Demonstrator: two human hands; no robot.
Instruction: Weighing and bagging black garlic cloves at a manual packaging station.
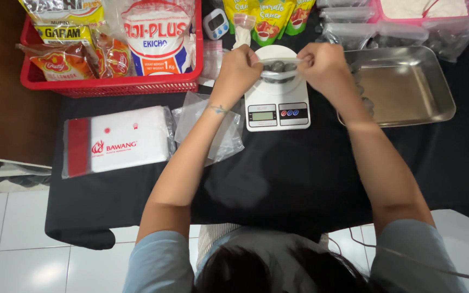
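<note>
My left hand [238,66] and my right hand [324,62] each pinch one end of the top of a small clear plastic bag [278,68] that holds dark round pieces. The bag rests on the round platform of a white digital kitchen scale [277,111]. Both hands are closed on the bag's mouth, one on each side, directly above the scale.
A steel tray [408,87] lies right of the scale. A stack of empty clear bags [213,127] and a white and red packet [115,142] lie to the left. A red basket [109,84] of packaged goods stands at the back left. Pouches, a timer [215,23] and a pink container [435,11] line the back edge.
</note>
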